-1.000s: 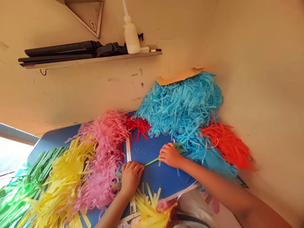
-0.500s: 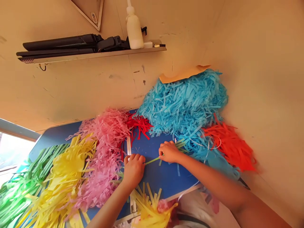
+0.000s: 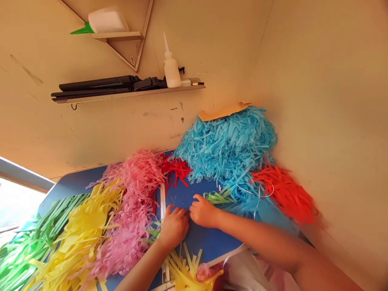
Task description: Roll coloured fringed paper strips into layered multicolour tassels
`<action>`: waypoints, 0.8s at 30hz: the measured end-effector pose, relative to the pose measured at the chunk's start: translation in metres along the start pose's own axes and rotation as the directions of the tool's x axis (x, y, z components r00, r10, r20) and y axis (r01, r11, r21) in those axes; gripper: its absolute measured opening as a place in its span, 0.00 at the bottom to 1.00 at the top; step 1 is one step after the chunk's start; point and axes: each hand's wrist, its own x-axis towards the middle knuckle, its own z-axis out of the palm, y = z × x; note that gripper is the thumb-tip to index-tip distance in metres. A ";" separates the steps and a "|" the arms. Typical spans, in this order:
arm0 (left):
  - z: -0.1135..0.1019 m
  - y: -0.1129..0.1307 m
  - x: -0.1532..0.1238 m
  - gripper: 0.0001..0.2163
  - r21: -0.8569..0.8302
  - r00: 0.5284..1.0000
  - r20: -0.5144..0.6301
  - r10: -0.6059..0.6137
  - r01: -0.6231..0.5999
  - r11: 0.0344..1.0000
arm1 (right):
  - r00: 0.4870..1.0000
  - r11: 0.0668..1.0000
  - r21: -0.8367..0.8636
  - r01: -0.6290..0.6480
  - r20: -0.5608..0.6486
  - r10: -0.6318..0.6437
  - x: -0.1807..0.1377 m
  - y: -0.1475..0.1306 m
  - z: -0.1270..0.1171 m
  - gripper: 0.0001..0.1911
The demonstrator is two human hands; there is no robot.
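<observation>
My left hand [image 3: 175,226] and my right hand [image 3: 203,211] meet on the blue table [image 3: 188,194], fingers curled and touching each other. What they pinch between them is hidden by the fingers. A small bunch of green paper strips [image 3: 218,197] lies just right of my right hand. A white ruler-like strip [image 3: 163,199] runs along the table by my left hand. Yellow strips [image 3: 184,266] lie under my left wrist.
Piles of shredded paper ring the hands: blue [image 3: 230,141] at the back, orange-red [image 3: 285,192] at the right, red [image 3: 176,167], pink [image 3: 133,202], yellow [image 3: 81,226] and green [image 3: 27,238] to the left. A wall shelf [image 3: 130,93] holds a glue bottle [image 3: 171,68] and black tools.
My right hand slid left along the green strip until it met my left hand; the stretched strip between them is no longer seen. The camera tilted up, showing a higher shelf.
</observation>
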 end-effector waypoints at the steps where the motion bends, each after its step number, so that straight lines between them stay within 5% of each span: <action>1: 0.002 0.000 0.001 0.09 -0.002 1.000 -0.027 -0.002 0.001 1.000 | 1.000 1.000 0.008 -0.011 -0.008 0.012 0.002 0.001 0.000 0.12; 5: -0.001 -0.003 -0.001 0.13 -0.007 0.988 -0.157 0.006 -0.008 1.000 | 0.987 0.987 0.067 -0.143 -0.057 0.147 0.004 -0.005 -0.012 0.10; 7: -0.017 -0.002 -0.005 0.13 -0.018 0.972 -0.234 0.014 -0.019 1.000 | 0.965 0.966 0.111 -0.235 -0.092 0.246 0.001 -0.014 -0.028 0.11; 9: -0.043 0.003 -0.009 0.11 -0.042 0.939 -0.341 0.039 -0.057 0.998 | 0.928 0.883 0.339 -0.324 -0.069 0.367 -0.006 -0.023 -0.051 0.14; 10: -0.057 0.006 -0.010 0.10 -0.055 0.912 -0.406 0.059 -0.088 0.995 | 0.911 0.771 0.535 -0.345 -0.008 0.413 -0.009 -0.025 -0.064 0.16; 12: -0.083 0.015 -0.010 0.10 -0.068 0.861 -0.500 0.094 -0.147 0.987 | 0.906 0.369 0.875 -0.315 0.162 0.391 -0.013 -0.028 -0.088 0.17; 14: -0.099 0.025 -0.006 0.10 -0.117 0.831 -0.549 0.084 -0.176 0.977 | 0.920 -0.019 0.968 -0.249 0.243 0.308 -0.016 -0.028 -0.105 0.17; 16: -0.104 0.035 -0.003 0.08 -0.198 0.813 -0.583 0.006 -0.149 0.969 | 0.913 -0.212 0.959 -0.189 0.251 0.322 -0.017 -0.032 -0.109 0.18; 24: -0.090 0.067 -0.008 0.08 -0.616 0.749 -0.474 -0.463 0.095 0.782 | 0.722 -0.282 0.958 0.056 0.156 0.674 -0.021 -0.069 -0.072 0.18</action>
